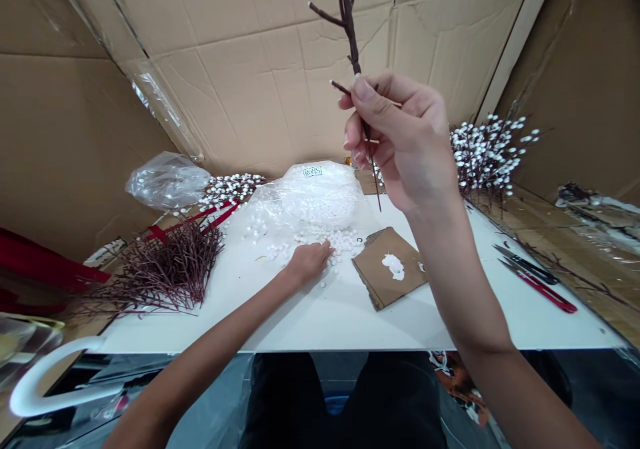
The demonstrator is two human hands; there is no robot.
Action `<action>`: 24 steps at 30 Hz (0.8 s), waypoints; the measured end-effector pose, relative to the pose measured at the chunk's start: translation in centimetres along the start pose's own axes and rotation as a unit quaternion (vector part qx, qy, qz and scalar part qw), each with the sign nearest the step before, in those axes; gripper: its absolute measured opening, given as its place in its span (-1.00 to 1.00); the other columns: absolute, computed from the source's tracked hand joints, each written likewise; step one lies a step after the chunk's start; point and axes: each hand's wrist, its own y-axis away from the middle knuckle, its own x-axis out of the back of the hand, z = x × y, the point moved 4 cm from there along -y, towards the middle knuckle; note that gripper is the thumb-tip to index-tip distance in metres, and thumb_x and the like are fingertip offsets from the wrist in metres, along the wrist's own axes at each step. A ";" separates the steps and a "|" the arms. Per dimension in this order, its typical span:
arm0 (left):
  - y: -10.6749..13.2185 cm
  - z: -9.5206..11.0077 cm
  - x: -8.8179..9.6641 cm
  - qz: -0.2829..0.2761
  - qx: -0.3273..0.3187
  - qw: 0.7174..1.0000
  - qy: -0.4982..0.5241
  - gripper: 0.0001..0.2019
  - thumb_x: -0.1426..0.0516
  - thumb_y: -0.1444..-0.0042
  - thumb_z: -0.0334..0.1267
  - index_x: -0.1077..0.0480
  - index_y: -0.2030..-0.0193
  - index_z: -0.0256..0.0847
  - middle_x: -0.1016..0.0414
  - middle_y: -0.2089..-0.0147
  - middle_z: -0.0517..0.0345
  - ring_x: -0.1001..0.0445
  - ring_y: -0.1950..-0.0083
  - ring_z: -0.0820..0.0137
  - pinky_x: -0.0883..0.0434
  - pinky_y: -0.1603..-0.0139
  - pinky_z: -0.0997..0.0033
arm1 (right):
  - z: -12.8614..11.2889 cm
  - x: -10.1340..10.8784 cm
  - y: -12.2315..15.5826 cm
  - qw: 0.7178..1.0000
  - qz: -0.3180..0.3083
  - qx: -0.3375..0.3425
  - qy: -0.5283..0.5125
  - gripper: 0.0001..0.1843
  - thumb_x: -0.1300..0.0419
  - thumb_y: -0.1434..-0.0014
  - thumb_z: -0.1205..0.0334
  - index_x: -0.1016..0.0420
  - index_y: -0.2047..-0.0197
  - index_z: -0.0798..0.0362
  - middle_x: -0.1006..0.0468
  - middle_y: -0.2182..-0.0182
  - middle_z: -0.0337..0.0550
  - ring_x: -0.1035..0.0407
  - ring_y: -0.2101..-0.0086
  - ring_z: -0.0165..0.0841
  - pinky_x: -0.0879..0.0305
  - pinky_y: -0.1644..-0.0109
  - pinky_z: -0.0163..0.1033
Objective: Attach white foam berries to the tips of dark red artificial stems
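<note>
My right hand is raised above the table and grips a bare dark brown branch upright, its stem pinched between thumb and fingers. My left hand rests on the white table, fingers curled over a scatter of small white foam beads. What the fingers hold, if anything, is hidden. Just right of that hand lies a piece of cardboard with a blob of white glue on it.
A clear bag of white beads lies behind the left hand. A pile of bare reddish twigs sits at the left, with another plastic bag behind it. Finished branches with white buds stand at the right. Red-handled cutters lie near the right edge.
</note>
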 end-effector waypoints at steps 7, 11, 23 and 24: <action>-0.3 -0.6 0.3 0.041 0.018 0.984 0.173 -0.79 -0.03 -0.24 -0.19 -0.41 0.24 -0.28 -0.43 0.36 0.08 -0.45 0.18 0.27 -0.38 0.05 0.13 | 0.2 0.2 -0.2 1.000 -0.003 -0.007 -0.005 -0.78 -0.31 -0.06 0.08 -0.45 0.49 0.00 -0.44 0.64 -0.30 -0.21 0.65 -0.49 -0.08 0.63 -0.33; -0.5 -2.4 0.7 0.063 0.050 0.942 0.327 -0.73 -0.06 -0.23 -0.14 -0.39 0.07 -0.28 -0.45 0.11 0.02 -0.45 0.10 0.31 -0.43 0.06 0.16 | 0.2 0.3 -0.3 1.000 -0.001 0.002 0.000 -0.77 -0.31 -0.05 0.05 -0.46 0.47 0.00 -0.43 0.64 -0.31 -0.20 0.65 -0.50 -0.09 0.63 -0.35; 0.7 -5.0 0.2 -0.041 0.112 0.859 0.497 -0.65 -0.10 -0.21 -0.16 -0.32 -0.08 -0.27 -0.40 -0.06 -0.03 -0.45 0.02 0.28 -0.46 0.05 0.13 | 0.2 0.5 -0.3 1.000 0.015 0.014 0.022 -0.72 -0.28 -0.06 -0.04 -0.46 0.47 -0.01 -0.42 0.64 -0.32 -0.21 0.65 -0.52 -0.11 0.62 -0.37; 0.6 -4.7 0.2 -0.035 0.110 0.866 0.486 -0.65 -0.09 -0.21 -0.15 -0.32 -0.08 -0.27 -0.40 -0.06 -0.03 -0.45 0.02 0.29 -0.46 0.05 0.13 | 0.1 0.4 -0.3 1.000 0.009 0.016 0.015 -0.74 -0.29 -0.06 -0.02 -0.47 0.47 -0.01 -0.43 0.64 -0.31 -0.21 0.65 -0.52 -0.12 0.62 -0.37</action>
